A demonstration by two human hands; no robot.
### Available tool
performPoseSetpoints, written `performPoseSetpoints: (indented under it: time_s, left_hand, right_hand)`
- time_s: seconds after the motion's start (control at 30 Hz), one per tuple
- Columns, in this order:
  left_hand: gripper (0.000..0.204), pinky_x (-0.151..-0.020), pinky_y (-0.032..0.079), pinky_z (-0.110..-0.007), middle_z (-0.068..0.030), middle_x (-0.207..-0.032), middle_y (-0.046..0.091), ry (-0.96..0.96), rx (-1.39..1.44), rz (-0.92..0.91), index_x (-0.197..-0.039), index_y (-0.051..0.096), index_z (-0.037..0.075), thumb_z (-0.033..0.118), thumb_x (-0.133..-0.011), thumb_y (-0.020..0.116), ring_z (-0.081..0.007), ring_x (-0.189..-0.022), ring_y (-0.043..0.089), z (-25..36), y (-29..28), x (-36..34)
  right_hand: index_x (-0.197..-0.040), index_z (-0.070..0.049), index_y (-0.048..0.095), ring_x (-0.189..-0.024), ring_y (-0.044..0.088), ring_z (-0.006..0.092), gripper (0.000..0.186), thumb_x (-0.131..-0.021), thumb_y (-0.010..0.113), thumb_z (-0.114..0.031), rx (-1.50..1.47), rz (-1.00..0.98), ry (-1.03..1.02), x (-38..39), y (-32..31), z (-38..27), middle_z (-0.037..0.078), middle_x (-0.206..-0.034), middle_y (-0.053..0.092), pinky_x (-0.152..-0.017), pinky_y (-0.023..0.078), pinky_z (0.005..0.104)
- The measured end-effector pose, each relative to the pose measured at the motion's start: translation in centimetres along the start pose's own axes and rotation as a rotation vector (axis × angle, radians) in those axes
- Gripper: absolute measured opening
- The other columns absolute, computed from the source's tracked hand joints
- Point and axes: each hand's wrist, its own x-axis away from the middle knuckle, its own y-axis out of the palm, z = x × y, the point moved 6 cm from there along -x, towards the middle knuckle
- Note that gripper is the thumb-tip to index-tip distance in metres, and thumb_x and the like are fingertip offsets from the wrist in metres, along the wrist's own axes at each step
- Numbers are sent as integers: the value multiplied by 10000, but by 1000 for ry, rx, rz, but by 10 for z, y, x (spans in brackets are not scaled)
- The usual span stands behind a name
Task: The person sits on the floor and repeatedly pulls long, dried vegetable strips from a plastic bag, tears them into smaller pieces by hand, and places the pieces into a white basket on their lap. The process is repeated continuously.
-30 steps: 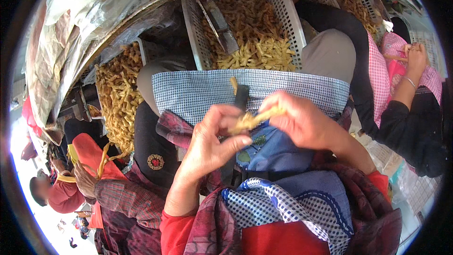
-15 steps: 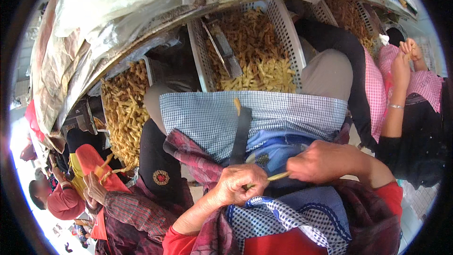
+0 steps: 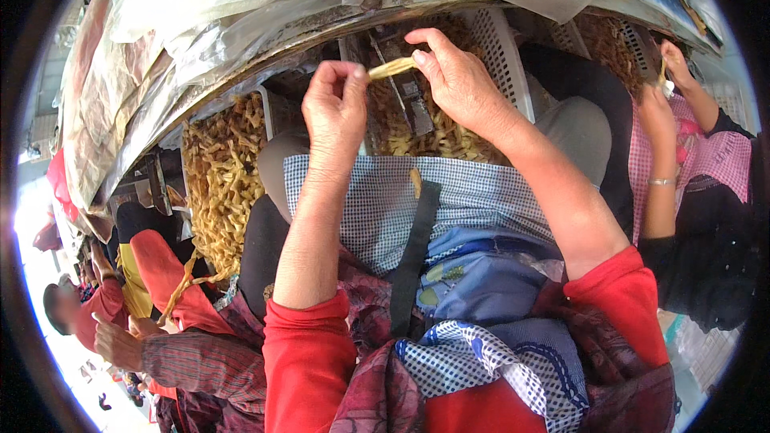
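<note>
Both arms stretch forward over a white slotted basket (image 3: 504, 64) full of brown and yellow knotted pieces. My left hand (image 3: 332, 112) pinches the left end of a yellow twisted strip (image 3: 388, 70); my right hand (image 3: 461, 84) grips its right end between thumb and fingers, index finger raised. Behind the strip, a narrow metal piece (image 3: 415, 104) lies in the basket, partly hidden. Over my lap lies a blue checked cloth (image 3: 489, 192), with a dark strap (image 3: 409, 256) and a small yellow piece (image 3: 416, 182) on it.
More knotted pieces fill a basket (image 3: 210, 184) at left and another (image 3: 597, 40) at right. A plastic-covered board (image 3: 200, 8) overhangs them. Co-workers sit close both sides: a plaid sleeve (image 3: 200, 361) and hand (image 3: 116, 345) at left, hands (image 3: 658, 120) with a pink checked apron (image 3: 714, 160) at right.
Both my hands have risen from near my body to over the middle basket, arms extended, with the strip held level between them. The right-hand co-worker's hands have also shifted.
</note>
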Motion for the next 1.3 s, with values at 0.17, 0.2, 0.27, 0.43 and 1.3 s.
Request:
performPoseSetpoints:
  time_s: [0.17, 0.2, 0.27, 0.43, 1.3]
  left_hand:
    - [163, -644, 486, -290, -33, -774, 595, -309, 19, -42, -909, 573, 11, 168, -926, 613, -130, -695, 565, -71, 8, 72]
    - [188, -612, 490, -301, -48, -762, 608, -197, -149, -56, -899, 574, 6, 184, -919, 631, -140, -684, 581, -88, 2, 84]
    - [207, -697, 526, -358, -119, -845, 644, 258, -768, -185, -928, 614, 19, 204, -857, 672, -238, -800, 637, -52, 17, 89]
    - [403, -705, 546, -420, -121, -897, 694, -174, -1370, -925, -886, 724, 126, 502, -853, 582, -294, -815, 687, -79, 63, 110]
    - [111, -596, 531, -364, -127, -796, 635, 441, -613, -347, -891, 651, 25, 43, -790, 693, -305, -675, 641, 68, 59, 133]
  right_hand:
    - [-1342, -104, 416, -863, 639, 299, 364, -1011, 424, -254, 35, -245, 327, 44, -5, 31, 147, -904, 641, -762, 490, 403]
    - [-1387, -115, 387, -931, 639, 308, 406, -1013, 421, -270, 15, -280, 403, 55, -11, 36, 152, -983, 654, -809, 494, 405]
    - [-1429, -110, 358, -1042, 603, 290, 475, -1008, 426, -320, 361, 84, -17, 66, -44, 34, 167, -1193, 607, -952, 460, 390]
    - [-1237, -32, 518, -948, 632, 274, 355, -945, 564, -228, -48, 76, 116, 95, -55, 40, 164, -1099, 620, -843, 508, 380]
    - [-897, 10, 614, -696, 647, 319, 144, -904, 480, -41, 220, 192, -28, -33, -113, -8, 174, -740, 650, -736, 544, 403]
